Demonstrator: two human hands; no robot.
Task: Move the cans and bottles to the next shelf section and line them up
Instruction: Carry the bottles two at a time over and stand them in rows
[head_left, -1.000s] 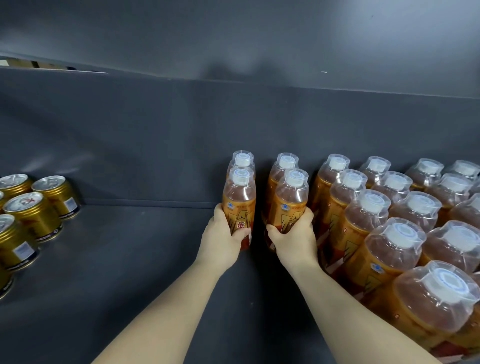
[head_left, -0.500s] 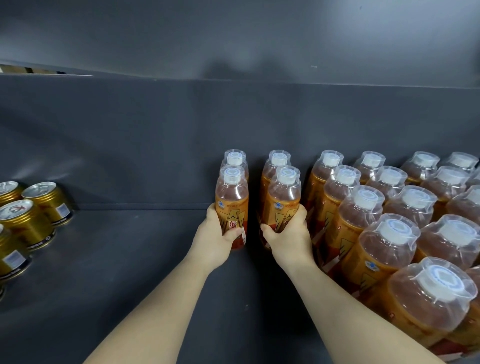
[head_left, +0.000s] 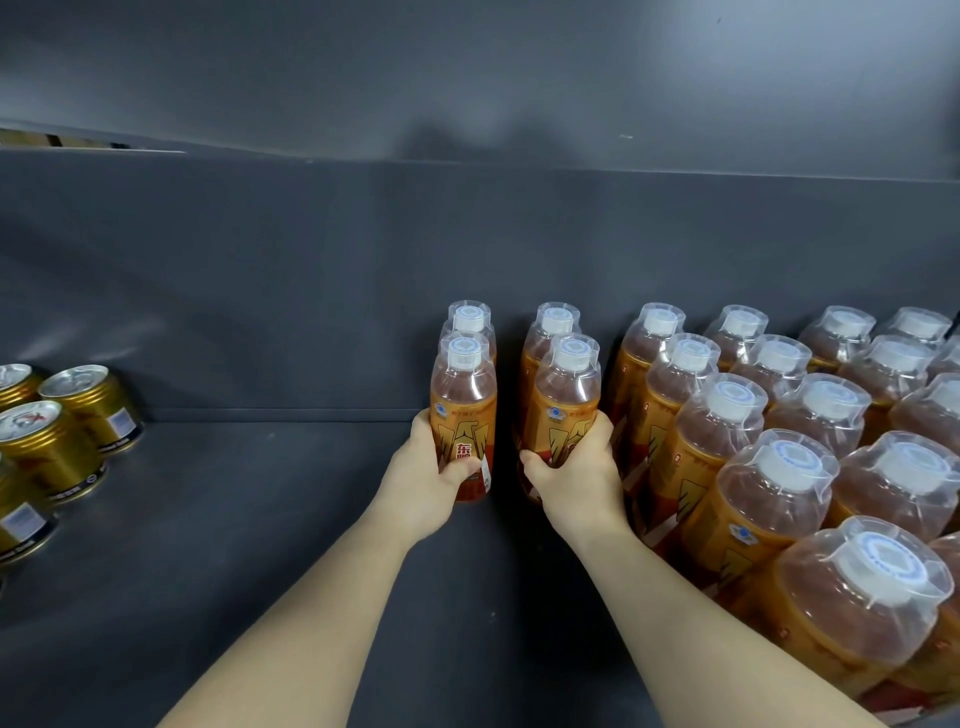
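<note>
Head view down onto a dark grey shelf (head_left: 249, 530). At centre, two short files of orange-labelled drink bottles with clear overcaps, upright, close to the back wall (head_left: 311, 291), with a narrow gap between the files. Front left bottle (head_left: 463, 400) gripped low on the label by the left hand (head_left: 423, 470), thumb across the front. Front right bottle (head_left: 565, 402) gripped likewise by the right hand (head_left: 576, 480). One rear bottle (head_left: 555, 325) directly behind each. Just right of the right hand, a dense block of bottles (head_left: 789, 431) in rows, reaching the right edge. Far left, well apart, upright gold cans (head_left: 91, 408) with silver tops.
</note>
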